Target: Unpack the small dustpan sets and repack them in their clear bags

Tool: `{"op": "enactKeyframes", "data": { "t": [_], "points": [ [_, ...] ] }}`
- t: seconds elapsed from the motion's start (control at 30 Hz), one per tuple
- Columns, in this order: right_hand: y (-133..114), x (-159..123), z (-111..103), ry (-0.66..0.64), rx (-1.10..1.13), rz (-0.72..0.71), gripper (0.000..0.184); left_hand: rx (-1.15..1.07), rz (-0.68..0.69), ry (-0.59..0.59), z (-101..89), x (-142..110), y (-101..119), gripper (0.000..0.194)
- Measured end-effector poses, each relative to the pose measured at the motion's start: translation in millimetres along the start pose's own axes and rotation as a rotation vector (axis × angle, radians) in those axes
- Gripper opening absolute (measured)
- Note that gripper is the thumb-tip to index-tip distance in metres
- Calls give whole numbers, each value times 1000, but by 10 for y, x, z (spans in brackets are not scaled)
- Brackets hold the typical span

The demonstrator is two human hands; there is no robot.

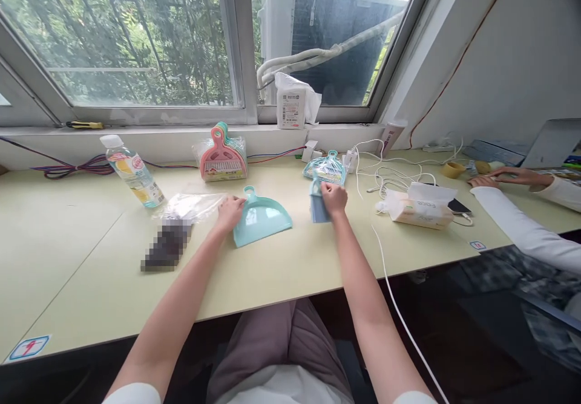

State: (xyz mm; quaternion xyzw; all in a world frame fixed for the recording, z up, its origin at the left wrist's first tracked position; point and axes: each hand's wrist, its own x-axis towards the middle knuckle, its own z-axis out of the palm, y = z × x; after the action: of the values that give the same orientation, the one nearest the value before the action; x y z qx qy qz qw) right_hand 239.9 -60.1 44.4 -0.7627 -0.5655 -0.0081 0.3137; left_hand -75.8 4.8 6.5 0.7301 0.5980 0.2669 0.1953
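A light teal dustpan [263, 219] lies on the table with its ring handle pointing toward the window. My left hand [230, 213] is closed at its left edge, near the handle, gripping that side. My right hand [334, 199] is a fist around a small blue hand brush [319, 207], bristles down at the tabletop; the fingers hide part of its handle. Just behind the brush lies a packaged teal dustpan set [327, 167] in clear wrap. Beside my left hand is a crumpled clear plastic bag [193, 205].
A stack of wrapped dustpan sets [222, 159] leans by the sill. A drink bottle [134, 173] and a blurred-out dark object [167, 245] are at left. Tissues [422, 205], white cables [385, 171] and another person's arms [508, 210] occupy the right. The table's front edge [272, 302] is near my lap.
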Motion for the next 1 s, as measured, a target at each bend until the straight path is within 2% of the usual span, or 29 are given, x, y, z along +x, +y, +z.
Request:
{"op": "enactKeyframes", "data": {
  "t": [0.1,0.23,0.4,0.5,0.6,0.77,0.9,1.0],
  "points": [
    [-35,-46,170,-71,-119,-24,36,135,-61,26,-138,4,-73,36],
    [-185,-130,326,-130,-201,-129,29,141,-121,38,-236,-64,1,38],
    [-261,-176,264,-146,-207,-66,30,113,-159,29,-280,-139,109,37],
    [-249,-165,205,-263,-167,-17,28,96,-166,42,-291,-153,123,36],
    [-233,-160,188,-347,-184,-27,26,102,-162,48,-284,-155,118,30],
    [-279,-207,208,-277,-223,-75,21,127,-168,51,-249,-146,86,28],
    [-297,-181,124,-135,-92,-36,22,153,-190,51,-254,-173,131,27],
    [-260,-111,71,-52,14,-20,25,132,-203,79,-247,-243,261,23]
  ]
}}
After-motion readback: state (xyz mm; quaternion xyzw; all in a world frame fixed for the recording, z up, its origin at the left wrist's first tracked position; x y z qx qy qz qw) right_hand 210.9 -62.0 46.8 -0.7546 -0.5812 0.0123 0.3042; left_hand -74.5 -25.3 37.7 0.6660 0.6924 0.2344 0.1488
